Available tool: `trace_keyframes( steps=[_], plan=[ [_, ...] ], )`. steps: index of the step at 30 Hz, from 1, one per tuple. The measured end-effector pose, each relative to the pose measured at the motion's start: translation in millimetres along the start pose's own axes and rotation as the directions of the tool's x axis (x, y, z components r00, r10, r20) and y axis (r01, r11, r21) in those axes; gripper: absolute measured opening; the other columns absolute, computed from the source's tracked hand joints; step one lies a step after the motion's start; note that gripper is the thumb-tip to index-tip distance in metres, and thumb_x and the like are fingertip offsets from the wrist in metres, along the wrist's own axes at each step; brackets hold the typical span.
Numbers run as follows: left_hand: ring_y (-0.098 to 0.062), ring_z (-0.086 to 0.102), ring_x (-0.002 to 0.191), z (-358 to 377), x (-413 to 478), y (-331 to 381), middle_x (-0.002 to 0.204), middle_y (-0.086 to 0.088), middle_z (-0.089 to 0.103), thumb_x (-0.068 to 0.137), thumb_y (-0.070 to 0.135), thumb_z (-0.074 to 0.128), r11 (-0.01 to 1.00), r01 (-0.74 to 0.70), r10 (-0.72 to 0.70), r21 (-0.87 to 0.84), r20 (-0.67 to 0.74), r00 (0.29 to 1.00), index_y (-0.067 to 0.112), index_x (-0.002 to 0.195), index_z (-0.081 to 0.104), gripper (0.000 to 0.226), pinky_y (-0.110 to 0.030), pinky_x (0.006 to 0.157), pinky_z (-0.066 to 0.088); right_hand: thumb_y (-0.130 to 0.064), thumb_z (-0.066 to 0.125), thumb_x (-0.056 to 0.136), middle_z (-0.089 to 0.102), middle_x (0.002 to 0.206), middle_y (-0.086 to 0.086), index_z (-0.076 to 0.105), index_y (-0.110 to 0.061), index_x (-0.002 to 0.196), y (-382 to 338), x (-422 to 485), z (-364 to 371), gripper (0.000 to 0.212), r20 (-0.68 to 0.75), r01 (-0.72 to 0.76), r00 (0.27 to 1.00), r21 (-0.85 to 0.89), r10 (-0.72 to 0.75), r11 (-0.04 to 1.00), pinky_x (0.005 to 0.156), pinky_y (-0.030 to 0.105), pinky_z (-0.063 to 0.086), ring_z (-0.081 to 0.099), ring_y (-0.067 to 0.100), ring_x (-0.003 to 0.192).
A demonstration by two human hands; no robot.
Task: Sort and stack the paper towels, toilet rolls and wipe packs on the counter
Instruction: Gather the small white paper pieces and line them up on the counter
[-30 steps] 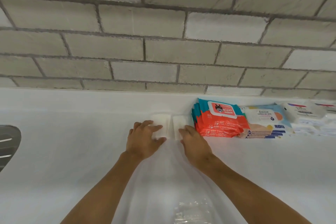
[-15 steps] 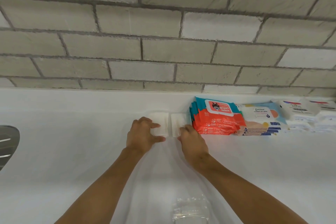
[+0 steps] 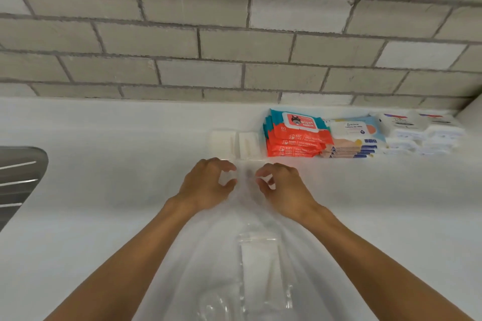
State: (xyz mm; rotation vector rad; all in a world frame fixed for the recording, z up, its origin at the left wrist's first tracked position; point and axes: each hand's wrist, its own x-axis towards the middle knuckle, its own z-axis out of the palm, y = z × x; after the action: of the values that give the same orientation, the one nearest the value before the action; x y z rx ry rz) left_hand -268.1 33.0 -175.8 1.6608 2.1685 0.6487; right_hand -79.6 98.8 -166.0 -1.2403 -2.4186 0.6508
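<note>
Left hand (image 3: pixel 208 185), right hand (image 3: pixel 285 187): fingers curled claw-like over mouth of clear plastic bag (image 3: pixel 229 255); whether they pinch film, cannot tell. Two small white rectangular packs (image 3: pixel 221 142) lie on white surface (image 3: pixel 104 195) just beyond fingers, long axes toward wall, beside orange-and-teal wipe-pack stack (image 3: pixel 294 142). Hands equally near.

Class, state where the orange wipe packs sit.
Head view: the orange wipe packs are stacked at the back, right of centre, between two white packs and the blue wipe packs.
</note>
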Motion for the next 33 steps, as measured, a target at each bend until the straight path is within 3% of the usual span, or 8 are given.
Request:
trace_keyframes(
  steps=[8, 11, 19, 23, 25, 28, 31, 33],
  plan=[
    [-0.005, 0.056, 0.076, 5, -77, 23, 0.096, 0.014, 0.068, 0.083, 0.046, 0.069, 0.998, -0.022, 0.031, -0.051, 0.172, 0.985, 0.027, 0.11, 0.069, 0.033, -0.022, 0.082, 0.05, -0.028, 0.067, 0.088, 0.068, 0.089, -0.01, 0.07, -0.02, 0.1, 4, -84, -8, 0.015, -0.008, -0.106, 0.994, 0.089, 0.107, 0.99, 0.071, 0.02, 0.052, 0.061, 0.005, 0.067],
    [-0.008, 0.061, 0.082, 17, -99, 25, 0.092, 0.01, 0.066, 0.078, 0.053, 0.072, 0.991, 0.111, -0.093, -0.074, 0.219, 0.971, 0.026, 0.11, 0.066, 0.042, -0.025, 0.084, 0.052, -0.039, 0.069, 0.086, 0.065, 0.091, -0.007, 0.065, -0.023, 0.106, 7, -112, -1, 0.026, 0.033, -0.236, 0.972, 0.09, 0.234, 0.968, 0.065, 0.008, 0.041, 0.058, 0.004, 0.073],
    [-0.009, 0.064, 0.091, 38, -126, 32, 0.073, 0.014, 0.07, 0.071, 0.048, 0.08, 0.937, 0.29, -0.256, -0.193, 0.184, 0.949, 0.026, 0.116, 0.061, 0.054, -0.032, 0.085, 0.054, -0.034, 0.074, 0.083, 0.059, 0.097, -0.005, 0.056, -0.02, 0.122, -6, -148, 18, 0.045, 0.078, -0.347, 0.937, 0.125, 0.339, 0.93, 0.06, 0.006, 0.039, 0.053, 0.005, 0.078],
    [0.0, 0.062, 0.073, 44, -132, 41, 0.078, 0.012, 0.065, 0.071, 0.034, 0.085, 0.908, 0.285, -0.262, -0.307, 0.117, 0.958, 0.027, 0.122, 0.056, 0.059, -0.008, 0.064, 0.046, -0.021, 0.076, 0.082, 0.062, 0.089, -0.007, 0.057, -0.019, 0.119, -11, -148, 19, 0.042, 0.062, -0.368, 0.929, 0.265, 0.365, 0.891, 0.057, 0.004, 0.044, 0.06, 0.002, 0.072],
    [-0.003, 0.064, 0.072, 46, -132, 38, 0.082, 0.007, 0.067, 0.071, 0.029, 0.086, 0.849, 0.314, -0.295, -0.426, 0.112, 0.949, 0.027, 0.124, 0.055, 0.061, -0.008, 0.065, 0.047, -0.017, 0.074, 0.083, 0.065, 0.086, -0.006, 0.059, -0.02, 0.116, -13, -147, 16, 0.036, 0.043, -0.366, 0.927, 0.324, 0.373, 0.873, 0.057, 0.006, 0.046, 0.062, 0.003, 0.07],
    [-0.02, 0.072, 0.08, 41, -131, 28, 0.086, -0.005, 0.074, 0.074, 0.02, 0.085, 0.657, 0.384, -0.365, -0.65, 0.171, 0.915, 0.018, 0.115, 0.065, 0.046, -0.032, 0.076, 0.058, -0.021, 0.07, 0.086, 0.067, 0.088, -0.005, 0.06, -0.019, 0.116, -11, -146, 14, 0.032, 0.023, -0.374, 0.921, 0.322, 0.388, 0.869, 0.059, 0.007, 0.046, 0.063, 0.002, 0.07],
    [-0.028, 0.073, 0.082, 28, -131, 16, 0.087, -0.013, 0.075, 0.081, 0.015, 0.078, 0.51, 0.379, -0.364, -0.772, 0.205, 0.908, 0.005, 0.092, 0.074, 0.015, -0.036, 0.078, 0.056, -0.033, 0.07, 0.085, 0.059, 0.105, -0.003, 0.052, -0.02, 0.126, -10, -146, 17, 0.047, 0.049, -0.385, 0.922, 0.226, 0.385, 0.895, 0.074, 0.014, 0.047, 0.061, 0.009, 0.085],
    [-0.034, 0.069, 0.081, 21, -131, 8, 0.09, -0.018, 0.074, 0.086, 0.018, 0.073, 0.458, 0.379, -0.377, -0.804, 0.21, 0.902, 0.004, 0.089, 0.074, 0.015, -0.041, 0.077, 0.055, -0.04, 0.072, 0.083, 0.047, 0.116, -0.003, 0.041, -0.022, 0.135, -12, -145, 20, 0.064, 0.105, -0.383, 0.923, 0.167, 0.37, 0.908, 0.086, 0.02, 0.045, 0.055, 0.014, 0.101]
  ],
)
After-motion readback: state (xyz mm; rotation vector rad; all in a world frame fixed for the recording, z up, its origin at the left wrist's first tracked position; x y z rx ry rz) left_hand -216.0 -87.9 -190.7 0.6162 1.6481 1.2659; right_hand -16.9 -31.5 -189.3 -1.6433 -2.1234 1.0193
